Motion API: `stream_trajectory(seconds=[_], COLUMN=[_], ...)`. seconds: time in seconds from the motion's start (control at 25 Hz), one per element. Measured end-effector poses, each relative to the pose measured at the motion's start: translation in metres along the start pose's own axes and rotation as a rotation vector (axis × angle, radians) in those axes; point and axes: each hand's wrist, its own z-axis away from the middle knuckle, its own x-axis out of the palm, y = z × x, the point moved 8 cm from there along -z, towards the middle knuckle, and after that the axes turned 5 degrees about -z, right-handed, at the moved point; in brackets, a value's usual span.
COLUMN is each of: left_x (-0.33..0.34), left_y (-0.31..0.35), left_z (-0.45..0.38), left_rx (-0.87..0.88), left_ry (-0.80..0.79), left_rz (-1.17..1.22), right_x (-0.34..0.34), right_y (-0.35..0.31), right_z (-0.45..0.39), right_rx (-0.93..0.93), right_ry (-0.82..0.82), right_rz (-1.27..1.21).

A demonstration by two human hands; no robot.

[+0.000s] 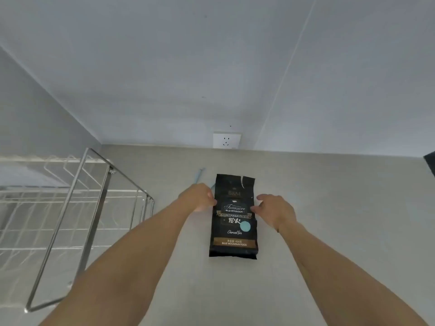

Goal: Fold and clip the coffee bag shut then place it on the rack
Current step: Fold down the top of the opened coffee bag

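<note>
A: Where is the coffee bag (233, 217)?

B: It lies flat on the pale counter (329, 220), front side up. Its top edge is torn open and points to the wall.

A: What do the hands do?

B: The left hand (197, 197) is at the bag's left edge. Its fingers are curled and touch that edge. The right hand (274, 209) is at the right edge. Its fingers are a bit spread, and the tips touch the bag's side. I cannot tell if either hand really pinches it.

A: Is there a clip?

B: A light blue thing (198, 175) peeks out behind the left hand, just beside the bag. It is too blurry to tell.

A: And the rack (70, 208)?

B: The metal wire rack stands on the left, well apart from the bag.
</note>
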Motion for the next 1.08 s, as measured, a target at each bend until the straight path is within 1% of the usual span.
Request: stream_trajectory(seconds=[0.12, 0.24, 0.32, 0.4, 0.52, 0.6, 0.72, 0.92, 1.08], left_x=[0.010, 0.016, 0.014, 0.014, 0.012, 0.010, 0.019, 0.049, 0.062], left_y=[-0.002, -0.008, -0.010, -0.011, -0.008, -0.005, -0.003, -0.016, -0.022], left_z=[-0.007, -0.003, 0.005, 0.017, 0.048, 0.073, 0.110, 0.161, 0.187], left_rx=[-0.019, -0.086, -0.120, -0.135, -0.088, -0.014, 0.072, 0.134, 0.162], left_ry=[-0.004, 0.037, 0.088, 0.112, 0.128, 0.153, 0.165, 0.194, 0.238], left_rz=[0.118, 0.358, 0.496, 0.608, 0.748, 0.789, 0.826, 0.810, 0.881], right_x=[0.006, 0.010, 0.012, 0.013, 0.008, 0.005, 0.008, 0.023, 0.032], right_y=[-0.004, 0.005, 0.011, 0.008, 0.003, 0.001, 0.005, 0.011, 0.010], right_z=[-0.005, 0.000, 0.006, 0.017, 0.043, 0.067, 0.109, 0.172, 0.199], right_rx=[0.023, 0.176, 0.224, 0.215, 0.166, 0.124, 0.078, 0.034, 0.033], right_ry=[0.012, 0.080, 0.111, 0.096, 0.097, 0.107, 0.131, 0.141, 0.190], right_rz=[-0.209, -0.602, -0.800, -0.915, -1.079, -1.132, -1.137, -1.160, -1.199])
